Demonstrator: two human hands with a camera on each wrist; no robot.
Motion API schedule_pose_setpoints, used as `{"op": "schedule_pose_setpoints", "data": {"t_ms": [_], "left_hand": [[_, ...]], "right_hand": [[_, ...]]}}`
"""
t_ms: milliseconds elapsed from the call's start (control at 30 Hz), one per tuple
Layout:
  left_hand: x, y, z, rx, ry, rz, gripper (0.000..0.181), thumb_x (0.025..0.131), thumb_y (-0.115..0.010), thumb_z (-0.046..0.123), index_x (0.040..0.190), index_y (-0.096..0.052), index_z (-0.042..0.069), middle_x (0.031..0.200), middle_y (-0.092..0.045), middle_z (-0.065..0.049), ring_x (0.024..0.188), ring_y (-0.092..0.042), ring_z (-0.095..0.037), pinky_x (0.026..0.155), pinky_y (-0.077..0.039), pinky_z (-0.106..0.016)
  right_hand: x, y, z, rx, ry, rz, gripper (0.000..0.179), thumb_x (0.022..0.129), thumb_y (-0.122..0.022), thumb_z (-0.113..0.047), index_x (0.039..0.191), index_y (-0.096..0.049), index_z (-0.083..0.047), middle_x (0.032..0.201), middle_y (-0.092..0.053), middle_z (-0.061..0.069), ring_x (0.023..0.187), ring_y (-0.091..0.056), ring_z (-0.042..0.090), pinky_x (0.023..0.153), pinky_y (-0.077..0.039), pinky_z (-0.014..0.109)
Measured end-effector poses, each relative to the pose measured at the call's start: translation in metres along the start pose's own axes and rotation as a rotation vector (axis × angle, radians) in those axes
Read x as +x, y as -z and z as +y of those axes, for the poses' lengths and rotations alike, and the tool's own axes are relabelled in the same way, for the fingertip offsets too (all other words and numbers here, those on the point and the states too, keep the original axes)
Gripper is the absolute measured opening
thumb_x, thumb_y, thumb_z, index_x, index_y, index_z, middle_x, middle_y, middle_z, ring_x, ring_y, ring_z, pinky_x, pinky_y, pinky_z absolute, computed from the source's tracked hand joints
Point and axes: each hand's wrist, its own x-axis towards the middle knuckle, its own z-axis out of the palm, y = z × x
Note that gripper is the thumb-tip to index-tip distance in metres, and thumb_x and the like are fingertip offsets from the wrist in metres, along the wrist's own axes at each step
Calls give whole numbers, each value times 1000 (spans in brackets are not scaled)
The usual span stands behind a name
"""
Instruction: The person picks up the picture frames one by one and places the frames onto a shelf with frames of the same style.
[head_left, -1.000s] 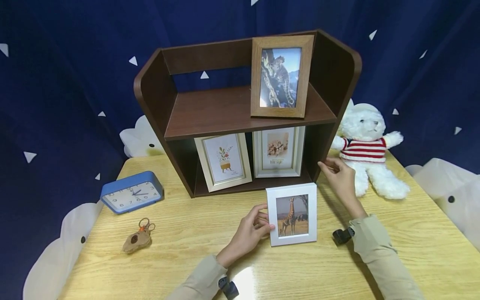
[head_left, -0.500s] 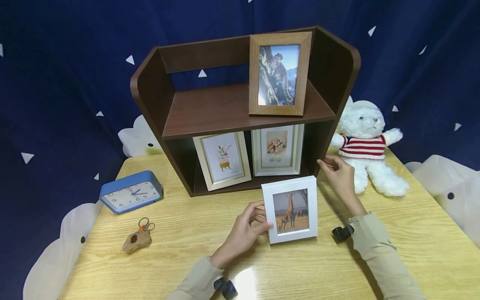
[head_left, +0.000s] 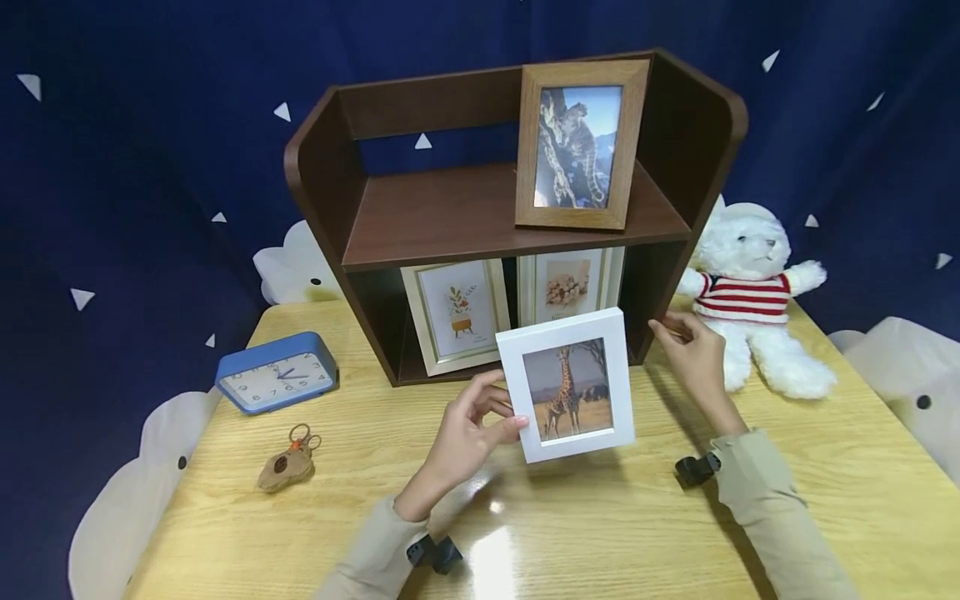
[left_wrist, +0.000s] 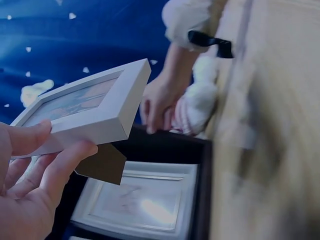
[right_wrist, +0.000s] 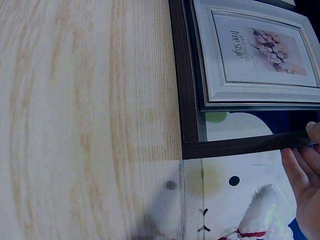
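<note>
My left hand [head_left: 468,429] pinches the left edge of a white picture frame [head_left: 566,392] with a giraffe photo, tilted and raised off the table before the shelf. In the left wrist view its brown back stand [left_wrist: 105,165] sticks out below. My right hand [head_left: 697,354] grips the front edge of the right side panel of a dark brown two-tier shelf [head_left: 427,221]; the right wrist view has the thumb and fingers on either side of that panel [right_wrist: 240,146]. On the lower tier stand a cream plant-picture frame [head_left: 459,317] and a white flower-picture frame [head_left: 528,287], partly covered by the giraffe frame.
A wooden frame [head_left: 633,142] with a leopard photo stands at the upper tier's right. Left on the table [head_left: 225,517] are a blue clock [head_left: 277,372] and a brown plush keyring [head_left: 288,467]. A white teddy bear [head_left: 750,296] in a striped sweater sits right of the shelf.
My left hand has lifted the giraffe picture frame from low over the table, up and toward the shelf, tilting it. My right hand stays at the shelf's side panel.
</note>
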Motion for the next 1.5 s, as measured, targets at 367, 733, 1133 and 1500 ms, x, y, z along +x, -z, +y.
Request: {"op": "schedule_pose_setpoints", "data": {"t_ms": [367,733,1133,1500], "left_hand": [[7,27,22,35,-144,51,56,76,-70,-13,127,-47,-8,95,-63,-29,81,-60,-9,63,-59,-33],[16,43,41,24,-231,27,54,76,-66,-18,126,-47,-13,92,-61,-31,80,-61,-6,57,-58,-36],[21,58,59,17,-317,58,55,74,-70,-16,124,-47,-16,91,-66,-8,81,-62,-5,53,-57,-38],[28,75,71,40,-350,55,55,76,-72,-11,125,-47,-17,94,-65,13,80,-62,-6,56,-58,-31]], "right_hand": [[0,0,-2,-2,2,10,19,82,-72,-1,93,-67,13,90,-66,29,75,-53,-21,69,-45,1],[-2,3,-17,6,-7,-3,20,82,-69,4,95,-64,17,92,-66,29,75,-52,-22,69,-45,1],[-1,2,-1,-11,-35,-14,23,84,-72,-4,97,-66,13,94,-66,29,75,-52,-22,69,-44,0],[-1,1,-1,-16,-25,-2,22,83,-72,-1,97,-65,14,92,-66,29,74,-51,-23,68,-43,0]]}}
